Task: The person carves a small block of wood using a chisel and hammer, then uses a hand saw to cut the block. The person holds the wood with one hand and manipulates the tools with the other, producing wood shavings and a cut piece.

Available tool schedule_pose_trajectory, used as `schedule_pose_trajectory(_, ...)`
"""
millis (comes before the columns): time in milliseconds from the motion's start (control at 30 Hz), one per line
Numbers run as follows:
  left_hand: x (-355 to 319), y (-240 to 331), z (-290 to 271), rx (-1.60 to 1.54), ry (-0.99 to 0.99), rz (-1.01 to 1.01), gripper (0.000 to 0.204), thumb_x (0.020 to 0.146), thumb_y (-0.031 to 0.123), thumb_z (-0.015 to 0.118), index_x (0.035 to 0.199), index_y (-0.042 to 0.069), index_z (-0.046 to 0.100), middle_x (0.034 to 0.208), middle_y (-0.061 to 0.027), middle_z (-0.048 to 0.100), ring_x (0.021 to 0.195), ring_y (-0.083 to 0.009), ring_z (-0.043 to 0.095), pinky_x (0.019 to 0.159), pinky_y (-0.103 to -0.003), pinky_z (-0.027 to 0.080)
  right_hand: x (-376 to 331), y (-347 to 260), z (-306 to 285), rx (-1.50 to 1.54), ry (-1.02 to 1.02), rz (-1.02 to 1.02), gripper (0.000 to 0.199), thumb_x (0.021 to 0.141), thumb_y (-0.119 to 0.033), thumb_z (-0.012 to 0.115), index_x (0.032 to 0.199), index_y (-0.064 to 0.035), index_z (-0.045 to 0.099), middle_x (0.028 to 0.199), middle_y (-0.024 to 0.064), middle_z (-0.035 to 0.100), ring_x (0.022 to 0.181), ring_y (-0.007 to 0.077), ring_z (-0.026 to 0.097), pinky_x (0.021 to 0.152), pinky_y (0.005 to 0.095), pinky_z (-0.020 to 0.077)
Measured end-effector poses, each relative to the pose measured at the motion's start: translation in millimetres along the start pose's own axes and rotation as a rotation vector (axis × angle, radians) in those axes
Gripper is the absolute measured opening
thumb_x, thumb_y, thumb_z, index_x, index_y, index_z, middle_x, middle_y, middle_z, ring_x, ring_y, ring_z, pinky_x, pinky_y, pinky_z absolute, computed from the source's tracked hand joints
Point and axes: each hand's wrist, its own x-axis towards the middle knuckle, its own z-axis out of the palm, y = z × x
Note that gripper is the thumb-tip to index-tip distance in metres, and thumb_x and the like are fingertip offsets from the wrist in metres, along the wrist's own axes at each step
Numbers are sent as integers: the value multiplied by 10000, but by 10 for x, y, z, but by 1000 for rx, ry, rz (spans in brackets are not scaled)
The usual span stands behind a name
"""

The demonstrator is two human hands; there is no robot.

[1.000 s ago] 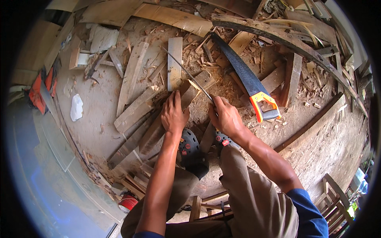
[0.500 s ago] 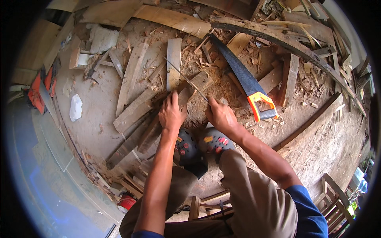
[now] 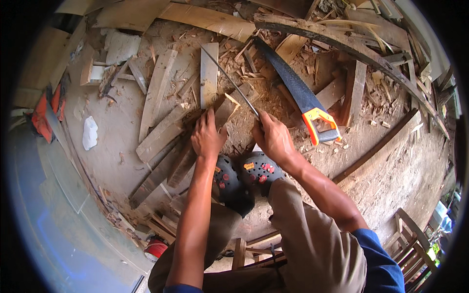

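The person's forearms are bare, a blue sleeve (image 3: 378, 259) pushed up above the right elbow. Khaki-brown trousers (image 3: 312, 244) cover both legs. 2 dark perforated clogs (image 3: 244, 176) carry small red and orange charms.

Dirt floor (image 3: 117, 122) beneath me, strewn with wood planks (image 3: 156, 93), chips and sawdust; a handsaw (image 3: 298, 93) with orange handle lies right, white crumpled scrap (image 3: 90, 133) left.

Both forearms enter from six o'clock and converge toward centre. Left hand (image 3: 207, 136) lies palm-down, fingers pointing to twelve o'clock. Right hand (image 3: 273, 138) is clenched, knuckles toward eleven o'clock.
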Motion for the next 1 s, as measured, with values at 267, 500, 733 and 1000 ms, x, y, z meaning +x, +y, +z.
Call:
schedule_pose_trajectory(267, -56, 11, 98, 19, 100, 66, 784, 776, 283, 831, 1456, 105, 484, 1356, -149, 619, 1187, -354, 627, 959, -446, 553, 11, 307, -15, -151, -269, 224, 272, 879, -119, 662, 1102, -2, 558, 909, 295, 670, 880, 495, 663, 755, 561, 528)
schedule_pose_trajectory(500, -148, 207, 41, -99, 124, 108, 898, 799, 318, 838, 1546, 74, 404, 1371, -190, 544, 1235, -383, 548, 1038, -518, 439, -93, 363, -123, 21, -77, 179, 292, 878, -126, 678, 1112, -1, 556, 974, 262, 667, 898, 490, 662, 771, 554, 532)
schedule_pose_trajectory(733, -205, 75, -5, -181, 114, 198, 951, 799, 218, 851, 1573, 6, 339, 1390, -269, 432, 1249, -441, 469, 1053, -542, 403, -58, 434, -172, 9, -115, 80, 306, 890, -157, 669, 1141, -7, 579, 1006, 233, 660, 922, 474, 665, 783, 541, 545)
schedule_pose_trajectory(1000, -114, 161, -350, -142, 80, 219, 889, 790, 166, 850, 1548, 17, 409, 1371, -254, 458, 1234, -432, 480, 1048, -530, 410, -151, 547, -119, 30, -50, 39, 237, 873, -70, 634, 1079, 25, 568, 899, 259, 628, 829, 473, 649, 694, 529, 511)
